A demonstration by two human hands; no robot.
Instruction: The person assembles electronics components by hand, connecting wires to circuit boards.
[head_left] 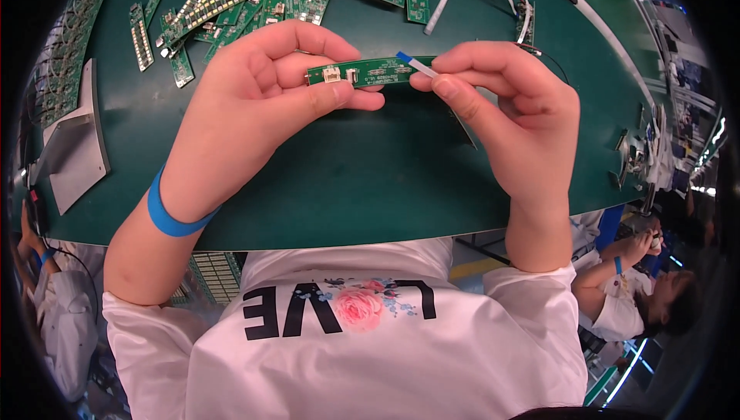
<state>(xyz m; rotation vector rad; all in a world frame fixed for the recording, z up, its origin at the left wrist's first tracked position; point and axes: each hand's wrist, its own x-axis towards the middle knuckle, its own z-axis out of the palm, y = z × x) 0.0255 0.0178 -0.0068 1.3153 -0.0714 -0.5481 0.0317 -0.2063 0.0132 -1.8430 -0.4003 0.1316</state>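
My left hand (258,92) grips the left end of a narrow green circuit board (378,75) between thumb and fingers, holding it above the table. The board carries a small white connector socket (331,75) near my left thumb. At the board's right part, my right hand (524,104) pinches a flat ribbon cable (417,65) between thumb and forefinger. The cable is white with a blue tip that slants up and left across the board. Whether the right fingers also touch the board cannot be made out. A blue band (171,216) circles my left wrist.
Loose circuit boards (223,4) lie heaped at the far left of the green table (347,189). More boards with white cables (441,8) lie at the far right. A grey metal plate (77,154) stands at the left. Another person (624,281) is at the right.
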